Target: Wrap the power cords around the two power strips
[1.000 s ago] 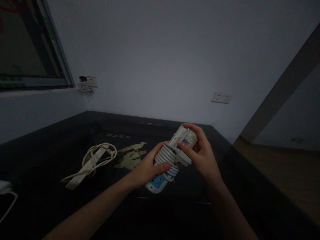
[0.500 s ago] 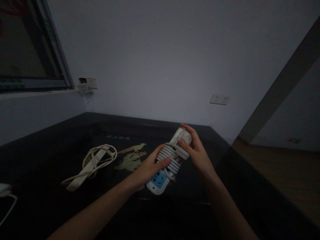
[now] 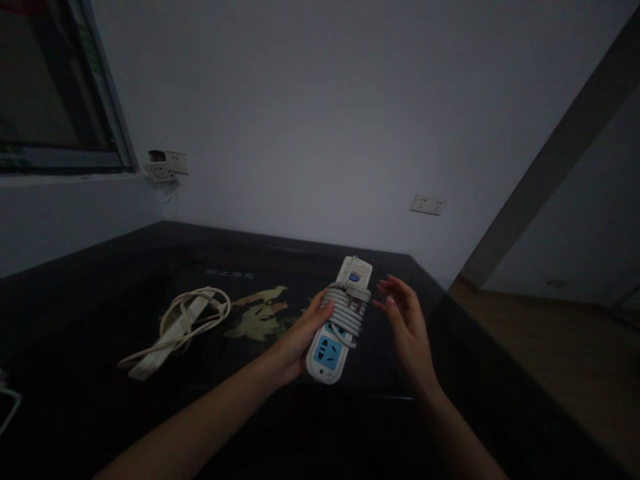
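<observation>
My left hand (image 3: 300, 333) grips a white power strip (image 3: 325, 363) by its left side, thumb lying over the cord. Blue socket faces show at the strip's near end, and a dark blue oval mark is near its far end. Its grey-white cord (image 3: 345, 310) is wound tightly around the middle, with the plug (image 3: 358, 293) lying against the coils. Just right of the strip, my right hand (image 3: 407, 323) is apart from it, fingers spread and slightly curled, holding nothing.
A second white power strip (image 3: 170, 333) with a loosely looped cord lies on the dark tabletop (image 3: 200, 407) at left. A white cable (image 3: 10, 407) shows at the left edge. Wall sockets (image 3: 429, 205) sit beyond the table, with more sockets (image 3: 167, 165) near the window.
My right hand has let go of the power strip and drawn off to the right. The strip, in my left hand, has turned more upright in view.
</observation>
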Tool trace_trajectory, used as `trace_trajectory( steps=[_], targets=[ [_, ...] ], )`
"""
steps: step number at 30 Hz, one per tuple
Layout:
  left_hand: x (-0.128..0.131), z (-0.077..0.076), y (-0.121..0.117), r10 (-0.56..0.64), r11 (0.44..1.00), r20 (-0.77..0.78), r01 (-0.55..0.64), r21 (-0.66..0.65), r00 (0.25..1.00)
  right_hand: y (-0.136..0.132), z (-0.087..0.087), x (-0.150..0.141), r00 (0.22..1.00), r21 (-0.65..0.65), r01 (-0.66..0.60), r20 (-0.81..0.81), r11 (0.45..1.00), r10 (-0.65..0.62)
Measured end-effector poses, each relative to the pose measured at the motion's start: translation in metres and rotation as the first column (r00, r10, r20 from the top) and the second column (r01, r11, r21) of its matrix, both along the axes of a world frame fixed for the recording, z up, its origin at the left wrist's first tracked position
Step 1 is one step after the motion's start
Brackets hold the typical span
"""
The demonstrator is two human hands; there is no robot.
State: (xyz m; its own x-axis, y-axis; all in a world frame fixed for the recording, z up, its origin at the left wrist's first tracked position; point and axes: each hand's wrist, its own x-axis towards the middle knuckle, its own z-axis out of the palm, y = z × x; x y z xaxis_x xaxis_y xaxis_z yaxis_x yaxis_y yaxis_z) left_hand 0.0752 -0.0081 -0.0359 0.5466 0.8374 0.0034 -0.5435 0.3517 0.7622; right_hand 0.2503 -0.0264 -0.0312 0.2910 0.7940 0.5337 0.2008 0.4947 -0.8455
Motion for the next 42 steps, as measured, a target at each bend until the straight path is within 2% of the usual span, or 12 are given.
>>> trace_trajectory(
  steps=[4,7,14,18,25,31,35,39,42],
  targets=[
    [0.003,-0.008,0.003,0.001,0.998,0.064,0.003,-0.068,0.998,-0.023,-0.030,-0.009,0.999,-0.078,-0.038,0.007,0.996,0.039],
    [0.004,-0.013,0.005,-0.003,0.997,0.086,0.010,-0.081,0.996,-0.038,-0.045,-0.017,0.995,-0.131,-0.101,-0.030,0.986,0.098],
    [0.007,-0.011,-0.005,-0.009,0.999,0.002,0.009,-0.049,1.000,-0.056,-0.060,-0.028,0.941,-0.231,-0.316,-0.198,0.920,0.274],
    [0.012,-0.018,-0.007,0.032,0.999,-0.037,-0.032,-0.016,0.999,-0.056,-0.067,-0.031,0.920,-0.235,-0.352,-0.266,0.906,0.289],
    [0.016,-0.027,-0.009,0.062,0.998,-0.031,-0.062,-0.006,0.998,-0.062,-0.065,-0.030,0.962,-0.241,-0.223,-0.213,0.945,0.172],
    [0.013,-0.027,-0.007,-0.050,0.999,-0.014,0.050,-0.004,0.999,-0.068,-0.056,-0.025,0.989,-0.181,-0.073,-0.140,0.981,0.048],
    [0.007,-0.030,-0.004,-0.151,0.984,-0.032,0.153,0.091,0.988,-0.070,-0.054,-0.023,0.992,-0.101,-0.089,-0.093,0.991,0.080],
    [0.001,-0.030,-0.002,-0.284,0.935,-0.096,0.297,0.192,0.954,-0.073,-0.056,-0.022,0.991,-0.062,-0.123,-0.056,0.990,0.120],
    [0.000,-0.029,-0.002,-0.267,0.931,-0.124,0.289,0.224,0.956,-0.074,-0.056,-0.022,0.991,-0.051,-0.122,-0.057,0.991,0.119]
  ],
)
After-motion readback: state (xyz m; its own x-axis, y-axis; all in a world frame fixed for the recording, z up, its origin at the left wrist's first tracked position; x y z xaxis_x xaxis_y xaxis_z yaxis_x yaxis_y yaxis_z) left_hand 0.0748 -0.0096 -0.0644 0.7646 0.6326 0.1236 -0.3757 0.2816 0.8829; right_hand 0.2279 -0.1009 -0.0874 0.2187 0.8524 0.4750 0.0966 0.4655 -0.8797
